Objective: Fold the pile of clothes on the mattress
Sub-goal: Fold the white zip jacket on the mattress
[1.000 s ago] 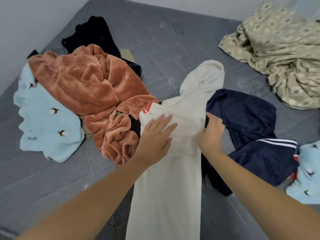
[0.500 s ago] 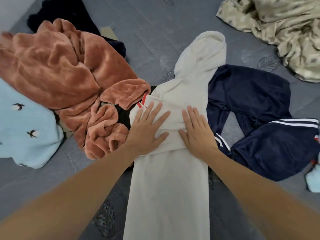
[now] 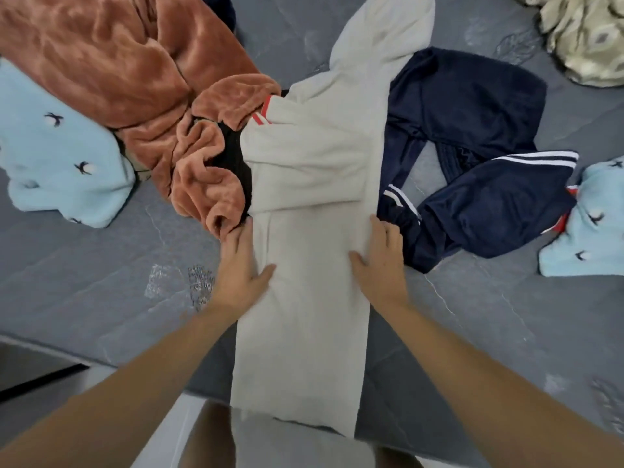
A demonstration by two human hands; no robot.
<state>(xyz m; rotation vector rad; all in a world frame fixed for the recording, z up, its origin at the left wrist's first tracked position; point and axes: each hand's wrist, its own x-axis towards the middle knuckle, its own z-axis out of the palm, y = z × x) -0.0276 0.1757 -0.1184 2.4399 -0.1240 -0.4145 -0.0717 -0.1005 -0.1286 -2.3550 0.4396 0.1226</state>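
Observation:
A cream hooded garment lies lengthwise down the middle of the grey mattress, its sleeves folded in and its hem hanging over the near edge. My left hand lies flat along its left edge, thumb on the fabric. My right hand lies flat along its right edge, thumb on the cloth. A rust-orange plush garment is heaped to the left, with a black item under it. Navy striped track clothing lies crumpled to the right.
A light-blue patterned piece lies at the far left and another light-blue piece at the right edge. A beige patterned cloth sits at the top right. The mattress's near edge and floor show at the bottom left.
Both hands have slid from the middle of the folded sleeves down toward me and apart, to the garment's two side edges. The camera has moved closer and lower.

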